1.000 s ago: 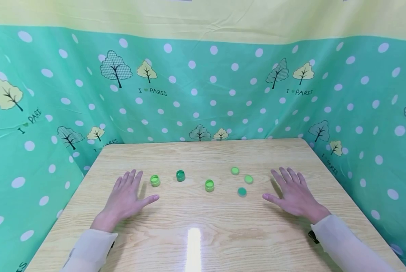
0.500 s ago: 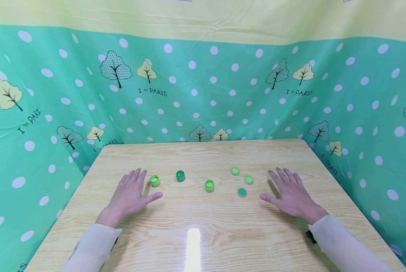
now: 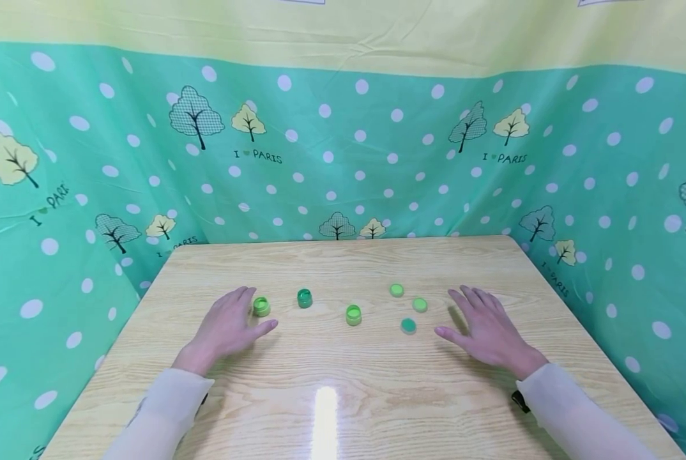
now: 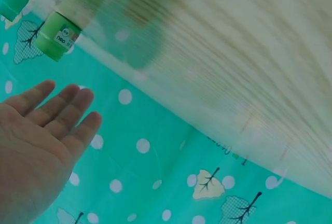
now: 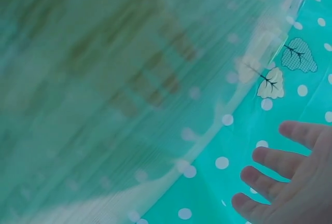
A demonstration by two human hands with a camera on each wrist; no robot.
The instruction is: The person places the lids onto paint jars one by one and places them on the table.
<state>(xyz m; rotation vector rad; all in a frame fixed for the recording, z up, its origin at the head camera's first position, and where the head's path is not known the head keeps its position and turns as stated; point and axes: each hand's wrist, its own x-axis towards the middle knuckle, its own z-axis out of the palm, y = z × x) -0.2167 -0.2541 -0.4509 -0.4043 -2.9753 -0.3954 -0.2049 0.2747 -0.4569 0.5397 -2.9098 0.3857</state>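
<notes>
While I looked on, the person's left hand hung above the table, fingers loosely stretched and thumb well apart from them, holding nothing. Its fingertips were just beside the left light green jar, an uncapped little pot standing upright; in the left wrist view its label showed the letters "neo", with a gap between jar and fingers. A little to the right and slightly farther back stood the dark green jar, and then the right light green jar, nearer the person, its mouth facing up. Right of the jars lay the rear light green lid, the front light green lid near it, and the dark green lid closest to the person, all flat on the table. The right hand hung near the lids, fingers parted, gripping nothing, its thumb pointing toward the dark green lid but apart from it. Pale sleeves covered both forearms, and a green cloth with white dots and printed trees hung behind the table and along its sides
</notes>
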